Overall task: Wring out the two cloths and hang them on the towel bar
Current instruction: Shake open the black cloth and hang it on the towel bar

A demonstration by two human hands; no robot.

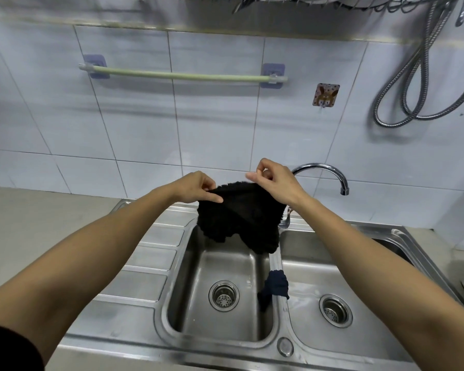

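Countertop [24,223] runs along the left, and the ribbed drainboard of the steel sink [150,258] meets it at the sink's left edge. Above, on the tiled wall, the green towel bar [182,75] lies level between two stick-on brackets, bare along its whole length.

Over the back edge of the left basin, the left hand [196,190] pinches one upper corner of the black cloth [239,215] between thumb and fingers. That cloth hangs spread between both hands, its top edge running left to right, roughly parallel to the bar, and its lower folds dangling over the basin. The right hand [275,180] pinches the other upper corner, thumb and forefinger closed on the fabric and the other fingers curled. The hands are apart, one on each corner.

The second, dark blue cloth [276,286] lies bunched over the divider between the two basins, nearer the front edge and below the right forearm, touched by neither hand. The tap [327,172] arches at the back edge right of the hands, and a metal hose [418,84] hangs on the wall at far right.

By my judgement the black cloth is opened out for hanging. The bar lies straight up and somewhat left of it, so the left hand is nearer; the stretched edge already matches the bar's axis.
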